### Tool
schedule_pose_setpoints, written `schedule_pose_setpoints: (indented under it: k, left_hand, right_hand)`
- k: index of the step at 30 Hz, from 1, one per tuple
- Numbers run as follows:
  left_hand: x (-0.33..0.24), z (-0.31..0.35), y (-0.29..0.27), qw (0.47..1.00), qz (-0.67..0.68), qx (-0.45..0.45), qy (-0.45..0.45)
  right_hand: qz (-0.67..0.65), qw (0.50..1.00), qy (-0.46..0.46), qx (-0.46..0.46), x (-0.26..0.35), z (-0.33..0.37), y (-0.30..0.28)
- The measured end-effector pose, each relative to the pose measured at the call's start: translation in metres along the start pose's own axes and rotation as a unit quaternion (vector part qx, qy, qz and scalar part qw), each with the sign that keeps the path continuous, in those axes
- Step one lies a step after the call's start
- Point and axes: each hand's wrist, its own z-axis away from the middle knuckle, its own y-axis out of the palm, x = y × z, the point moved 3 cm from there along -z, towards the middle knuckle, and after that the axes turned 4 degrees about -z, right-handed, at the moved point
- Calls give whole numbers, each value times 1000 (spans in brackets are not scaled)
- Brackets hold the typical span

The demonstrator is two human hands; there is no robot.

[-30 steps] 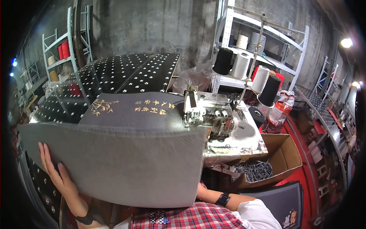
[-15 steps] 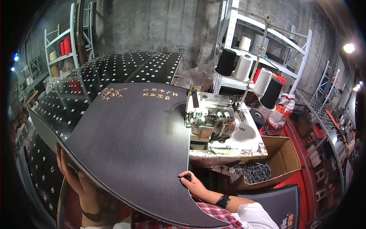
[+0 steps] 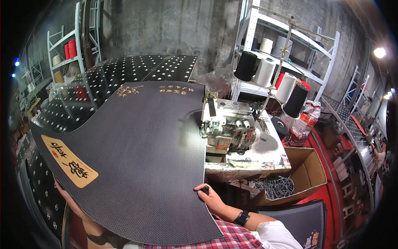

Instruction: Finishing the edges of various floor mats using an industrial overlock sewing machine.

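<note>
A large dark grey floor mat (image 3: pixel 145 141) spreads across the table in front of me, with gold lettering, a gold bamboo print and a tan printed panel. Its straight right edge runs beside the white overlock sewing machine (image 3: pixel 230 124). On that edge, near me, my right hand (image 3: pixel 211 198) is closed, with a small black piece showing by the thumb and finger. My left hand (image 3: pixel 70 200) holds up the mat's lower left side from beneath; the mat covers its fingers.
Beyond lies a black table dotted with metal studs (image 3: pixel 161 68). Thread cones (image 3: pixel 264 72) stand behind the machine. On the right, a cardboard box (image 3: pixel 309 170) contains grey trimmings, near stacked mats (image 3: pixel 290 220). White metal shelving (image 3: pixel 327 74) lines the wall.
The mat's left side has swung flatter and outward, bringing the tan panel into view. Its far edge has shifted slightly away. My left hand's fingers have gone under it; my right hand barely moved.
</note>
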Motion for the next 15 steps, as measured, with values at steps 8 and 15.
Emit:
schedule_pose_setpoints:
  k: [8,15]
  left_hand:
    - [97,-21,-40,869,219,-118,-428]
    - [144,-33,-12,761,364,7,-538]
  right_hand:
    - [-14,1000,-9,-18,6,-1,1]
    - [25,999,-16,-27,-4,-8,-7]
